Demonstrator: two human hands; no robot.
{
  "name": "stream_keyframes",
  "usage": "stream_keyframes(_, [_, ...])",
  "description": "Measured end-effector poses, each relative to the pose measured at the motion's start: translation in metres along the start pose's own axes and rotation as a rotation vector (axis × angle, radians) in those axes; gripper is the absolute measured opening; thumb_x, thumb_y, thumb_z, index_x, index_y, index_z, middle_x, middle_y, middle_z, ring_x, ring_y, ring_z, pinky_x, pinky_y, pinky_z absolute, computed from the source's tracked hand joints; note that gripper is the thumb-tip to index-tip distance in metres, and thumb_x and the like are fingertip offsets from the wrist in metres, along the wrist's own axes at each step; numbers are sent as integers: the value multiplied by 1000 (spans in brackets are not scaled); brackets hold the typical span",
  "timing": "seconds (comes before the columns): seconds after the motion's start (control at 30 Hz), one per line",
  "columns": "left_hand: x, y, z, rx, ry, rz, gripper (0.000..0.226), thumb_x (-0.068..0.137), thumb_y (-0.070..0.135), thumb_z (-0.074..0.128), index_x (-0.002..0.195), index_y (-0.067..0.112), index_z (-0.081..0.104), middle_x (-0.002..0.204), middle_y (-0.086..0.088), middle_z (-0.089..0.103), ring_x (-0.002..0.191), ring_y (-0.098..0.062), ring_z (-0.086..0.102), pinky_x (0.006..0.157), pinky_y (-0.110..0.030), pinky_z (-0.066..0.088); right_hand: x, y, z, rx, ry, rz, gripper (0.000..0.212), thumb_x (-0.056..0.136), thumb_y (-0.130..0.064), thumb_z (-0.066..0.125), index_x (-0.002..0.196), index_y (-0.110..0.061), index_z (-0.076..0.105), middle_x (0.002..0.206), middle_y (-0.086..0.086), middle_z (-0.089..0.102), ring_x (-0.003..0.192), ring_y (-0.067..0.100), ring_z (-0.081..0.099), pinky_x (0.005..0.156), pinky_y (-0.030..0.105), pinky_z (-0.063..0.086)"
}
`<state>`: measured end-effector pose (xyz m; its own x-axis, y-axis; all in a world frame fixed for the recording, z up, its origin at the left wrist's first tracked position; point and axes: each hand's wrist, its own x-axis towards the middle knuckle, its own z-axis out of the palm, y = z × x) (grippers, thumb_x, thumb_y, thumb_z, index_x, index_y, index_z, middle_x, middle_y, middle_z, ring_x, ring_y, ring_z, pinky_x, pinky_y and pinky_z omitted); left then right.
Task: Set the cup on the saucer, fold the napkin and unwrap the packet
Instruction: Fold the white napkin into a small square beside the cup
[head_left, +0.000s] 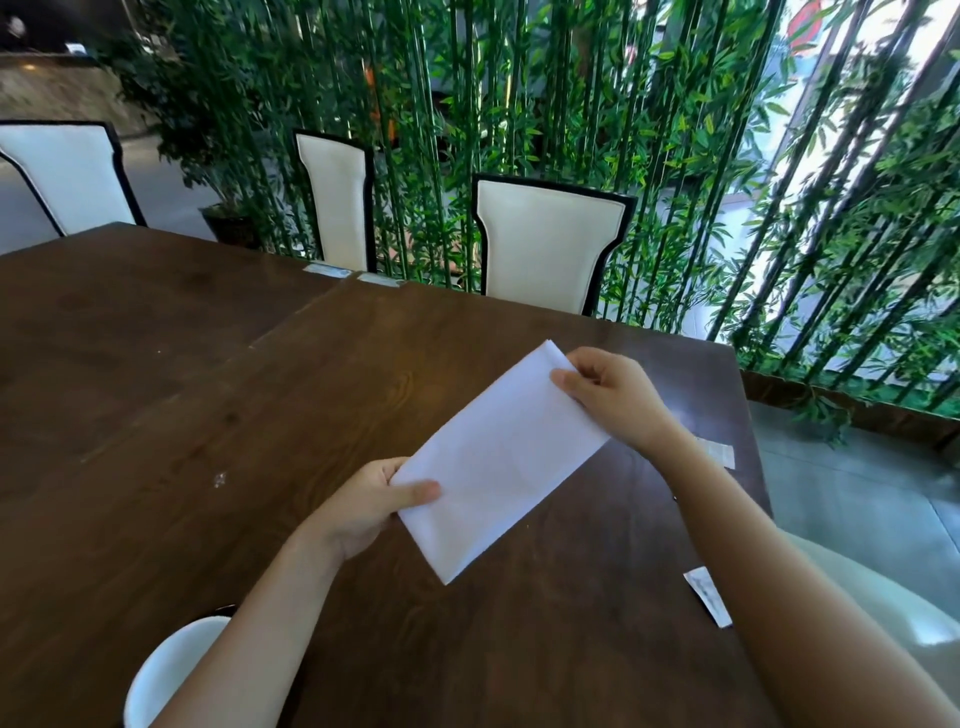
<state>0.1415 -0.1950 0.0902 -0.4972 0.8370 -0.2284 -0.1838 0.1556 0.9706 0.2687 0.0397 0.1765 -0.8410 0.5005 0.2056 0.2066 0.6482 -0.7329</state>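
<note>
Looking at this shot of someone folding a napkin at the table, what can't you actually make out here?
All in the head view:
- The white dish at bottom left: the left forearm and the picture's edge cover most of it, so cup or saucer is unclear.
- The small packet by the right arm: print too small to read, partly behind the arm.
- The napkin: the number of layers cannot be told.
- The table: near edge cut off.

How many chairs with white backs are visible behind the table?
3. One chair stands at the far left, one narrow-looking chair is near the middle, and one chair is right of it, before the bamboo. Others may be outside the view.
</note>
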Motion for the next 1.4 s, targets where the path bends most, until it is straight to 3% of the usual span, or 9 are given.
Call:
stream_keyframes(0.17, [4,-26,18,-634,142,-76,45,85,44,60,123,21,59,126,-13,63,116,-32,59,100,-53,44,-11,23,32,137,193,98,33,92,-20,50,63,-15,36,61,-4,36,55,7,32,51,22,25])
stream_keyframes(0.23, [6,-29,37,-466,231,-83,51,83,57,54,123,26,58,119,-7,65,109,-29,62,87,-48,54,-15,28,44,185,225,89,36,92,-19,50,60,-20,34,59,-6,35,51,4,32,48,17,27])
stream_keyframes(0.33, [13,-24,58,-176,742,-80,52,72,49,72,113,27,50,98,7,60,82,-11,59,52,-22,50,-18,32,52,166,264,64,31,92,-20,50,63,-17,40,59,-6,40,51,2,37,49,14,31])
stream_keyframes(0.47, [17,-27,51,164,925,216,44,77,42,70,110,28,46,100,7,57,81,-6,58,59,-19,49,-15,40,47,-67,315,-2,40,94,-23,47,60,-26,27,54,-8,38,51,4,40,52,11,34])
stream_keyframes(0.7, [16,-27,35,244,1006,363,19,88,41,57,98,26,51,85,16,58,74,-4,60,54,-14,42,-28,59,67,67,386,59,38,93,-17,50,61,-20,30,52,-7,33,49,8,32,49,12,31])
stream_keyframes(0.97, [14,-92,31,255,991,140,8,91,26,54,91,18,53,76,6,56,71,-16,57,55,-29,46,-70,108,121,182,254,386,31,91,-17,53,61,-15,46,57,-6,46,56,9,40,52,8,35])
stream_keyframes(1.07, [12,-103,27,307,921,48,11,91,26,53,88,16,54,74,4,56,71,-17,55,55,-28,44,-81,114,133,134,217,456,33,92,-23,50,64,-7,45,58,-3,42,58,14,36,49,16,33])
stream_keyframes(1.23, [8,-88,24,345,867,11,17,91,28,52,80,15,52,68,2,54,60,-11,50,51,-27,36,-85,95,129,-67,292,421,40,91,-24,47,57,-19,27,52,-6,38,48,9,33,46,27,26])
stream_keyframes(1.4, [6,-65,34,398,863,6,19,92,29,48,84,13,49,68,3,50,58,-10,48,47,-23,31,-80,73,129,-292,340,362,27,91,-17,46,67,-12,34,64,-1,42,55,27,36,52,33,22])
